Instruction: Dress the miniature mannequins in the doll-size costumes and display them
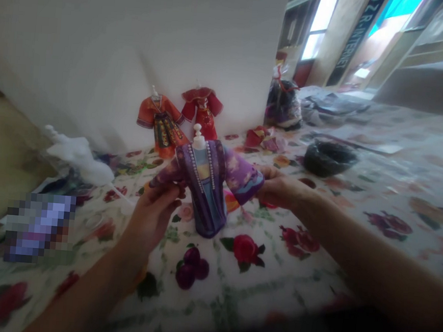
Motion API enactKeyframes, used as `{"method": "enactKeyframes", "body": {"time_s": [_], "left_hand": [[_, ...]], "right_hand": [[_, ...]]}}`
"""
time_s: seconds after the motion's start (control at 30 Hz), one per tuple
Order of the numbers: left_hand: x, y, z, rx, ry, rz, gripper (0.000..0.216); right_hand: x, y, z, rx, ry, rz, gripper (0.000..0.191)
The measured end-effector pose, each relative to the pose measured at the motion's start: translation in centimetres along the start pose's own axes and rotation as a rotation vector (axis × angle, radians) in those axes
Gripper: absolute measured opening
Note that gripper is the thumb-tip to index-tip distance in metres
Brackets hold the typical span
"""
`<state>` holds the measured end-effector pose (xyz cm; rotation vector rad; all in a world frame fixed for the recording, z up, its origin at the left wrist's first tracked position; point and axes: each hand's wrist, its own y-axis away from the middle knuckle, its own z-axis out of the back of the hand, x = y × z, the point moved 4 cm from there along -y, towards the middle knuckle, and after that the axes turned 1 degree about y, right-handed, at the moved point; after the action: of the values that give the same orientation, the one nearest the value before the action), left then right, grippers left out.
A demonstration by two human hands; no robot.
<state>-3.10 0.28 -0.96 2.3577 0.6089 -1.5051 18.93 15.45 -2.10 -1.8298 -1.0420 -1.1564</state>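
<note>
A small purple doll robe (208, 185) hangs on a white mannequin stand (198, 136) that rests on the flowered cloth (312, 275). My left hand (156, 208) pinches the robe's left sleeve. My right hand (281, 187) grips the right sleeve and holds it stretched out. Both hands are closed on the fabric.
Two more doll robes stand against the white wall: an orange one (159, 120) and a red one (202, 108). White stuffing-like material (78, 156) lies at the left. A dark bowl-shaped thing (329, 157), a tied dark bag (283, 105) and loose fabric pieces (262, 137) lie behind.
</note>
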Motion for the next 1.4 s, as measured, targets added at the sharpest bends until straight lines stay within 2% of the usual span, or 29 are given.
{"method": "enactKeyframes", "body": {"time_s": [0.1,0.2,0.4,0.5,0.63,0.83,0.97,1.13,1.4], "left_hand": [[0.4,0.6,-0.2,0.065,-0.012,-0.021,0.020],[1.3,2.1,-0.3,0.181,-0.094,-0.038,0.012],[3.7,5.6,-1.2,0.476,-0.474,0.054,0.015],[4.1,6.2,-2.4,0.521,-0.667,-0.012,0.028],[4.4,6.0,-4.3,0.534,-0.784,-0.123,0.038],[6.1,5.7,-5.4,0.580,-0.733,0.006,0.038],[6.8,5.6,-5.8,0.588,-0.578,0.138,0.023],[6.8,6.0,-6.4,0.620,-0.396,0.328,0.023],[6.6,6.8,-5.9,0.654,-0.366,0.365,0.024]], "right_hand": [[-0.1,0.1,-0.4,0.015,-0.037,-0.007,0.011],[-0.3,0.5,-0.6,-0.008,-0.063,-0.017,0.012],[-0.7,1.6,-0.7,-0.074,-0.106,-0.056,0.014],[-0.9,2.1,-0.9,-0.078,-0.120,-0.064,0.011],[-1.0,2.6,-1.2,-0.075,-0.140,-0.060,0.010],[-0.8,3.1,-2.1,-0.074,-0.181,-0.055,0.013],[-0.8,3.4,-2.2,-0.083,-0.179,-0.054,0.013],[-0.9,3.8,-1.9,-0.117,-0.175,-0.055,0.012],[-0.8,4.2,-1.7,-0.126,-0.167,-0.040,0.012]]}}
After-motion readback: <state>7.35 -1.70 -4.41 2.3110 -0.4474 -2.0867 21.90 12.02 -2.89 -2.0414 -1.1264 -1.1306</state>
